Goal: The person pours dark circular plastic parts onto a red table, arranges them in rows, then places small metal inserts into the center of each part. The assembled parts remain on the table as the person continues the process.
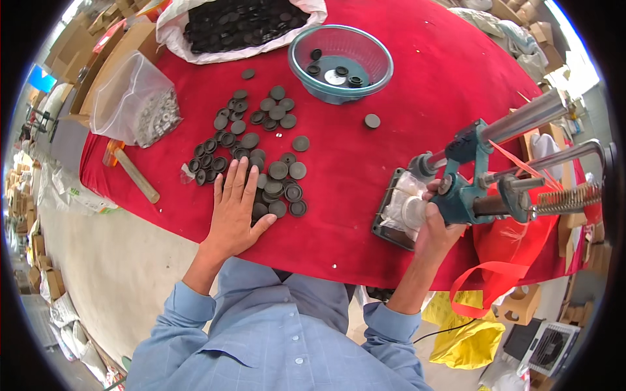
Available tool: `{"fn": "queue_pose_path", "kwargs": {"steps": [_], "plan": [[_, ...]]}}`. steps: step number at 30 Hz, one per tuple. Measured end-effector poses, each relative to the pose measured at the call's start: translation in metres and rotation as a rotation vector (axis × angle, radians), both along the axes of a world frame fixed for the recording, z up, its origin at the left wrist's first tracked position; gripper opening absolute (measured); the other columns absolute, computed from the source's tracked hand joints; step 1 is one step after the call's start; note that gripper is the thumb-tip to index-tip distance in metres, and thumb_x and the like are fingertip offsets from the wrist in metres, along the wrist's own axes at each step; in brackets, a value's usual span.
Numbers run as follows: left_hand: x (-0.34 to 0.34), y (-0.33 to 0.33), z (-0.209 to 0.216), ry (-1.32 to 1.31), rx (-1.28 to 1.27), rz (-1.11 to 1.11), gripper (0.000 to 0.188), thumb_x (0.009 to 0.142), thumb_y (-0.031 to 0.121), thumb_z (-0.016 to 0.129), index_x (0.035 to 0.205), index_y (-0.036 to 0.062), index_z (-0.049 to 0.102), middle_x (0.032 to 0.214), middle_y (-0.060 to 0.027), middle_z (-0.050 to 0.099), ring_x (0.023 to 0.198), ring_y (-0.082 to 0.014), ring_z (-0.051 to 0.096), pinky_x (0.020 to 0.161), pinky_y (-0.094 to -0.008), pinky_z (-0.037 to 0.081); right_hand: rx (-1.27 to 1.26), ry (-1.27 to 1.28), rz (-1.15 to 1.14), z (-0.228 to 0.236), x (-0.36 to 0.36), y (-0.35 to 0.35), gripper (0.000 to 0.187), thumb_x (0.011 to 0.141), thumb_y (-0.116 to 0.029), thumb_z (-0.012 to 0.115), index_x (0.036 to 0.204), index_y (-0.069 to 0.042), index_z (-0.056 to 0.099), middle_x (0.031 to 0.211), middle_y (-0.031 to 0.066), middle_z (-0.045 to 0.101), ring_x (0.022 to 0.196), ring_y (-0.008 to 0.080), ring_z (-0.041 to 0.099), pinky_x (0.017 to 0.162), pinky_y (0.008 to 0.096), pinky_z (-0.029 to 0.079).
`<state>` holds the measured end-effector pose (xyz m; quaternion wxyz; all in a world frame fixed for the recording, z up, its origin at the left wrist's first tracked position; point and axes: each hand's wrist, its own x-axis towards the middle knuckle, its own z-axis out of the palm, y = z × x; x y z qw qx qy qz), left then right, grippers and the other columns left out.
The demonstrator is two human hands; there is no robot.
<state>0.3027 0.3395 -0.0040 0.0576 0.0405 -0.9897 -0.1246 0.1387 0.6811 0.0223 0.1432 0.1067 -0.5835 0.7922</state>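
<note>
My left hand (236, 212) lies palm down with its fingers stretched out, over the near edge of a loose spread of round black caps (278, 171). Some caps show a flat face, others a rimmed, hollow one; those under the palm are hidden. My right hand (438, 233) is at the teal hand press (455, 195), its thumb and fingers closed about a white round piece (413, 212) beneath the press head. Clear plastic wrapping (393, 218) covers the dark press base around that piece. A single black cap (372, 120) lies apart, between the spread and the press.
A teal see-through bowl (385, 68) holds a few caps. Behind stands a white sack (171, 32) full of black caps. At left are a clear plastic bin (117, 91) of small metal parts and a hammer (137, 174). A red bag (508, 254) hangs by the press.
</note>
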Motion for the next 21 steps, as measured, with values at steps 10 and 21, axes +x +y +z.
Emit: {"fn": "queue_pose_path", "kwargs": {"steps": [10,21], "plan": [[-0.067,-0.021,-0.006,0.066,-0.063,-0.040,0.091,0.101,0.050,0.064,0.170,0.0032,0.027,0.176,-0.0170,0.029,0.166,-0.0347,0.020,0.131,-0.0639,0.011,0.471,0.287,-0.508,0.005,0.085,-0.031,0.066,0.087,-0.001,0.077,0.148,0.002,0.051,0.133,0.0167,0.064,0.102,0.0242,0.069,0.094,0.0395,0.055],[-0.059,-0.025,-0.006,0.136,0.056,-0.162,0.079,0.098,0.044,0.070,0.164,0.0098,0.044,0.167,-0.0124,0.045,0.160,-0.0338,0.032,0.129,-0.0663,0.014,1.362,0.106,-0.198,-0.039,-0.108,-0.126,0.052,0.093,-0.007,0.075,0.142,-0.001,0.061,0.137,0.0237,0.060,0.113,0.0412,0.067,0.097,0.0512,0.055]]}}
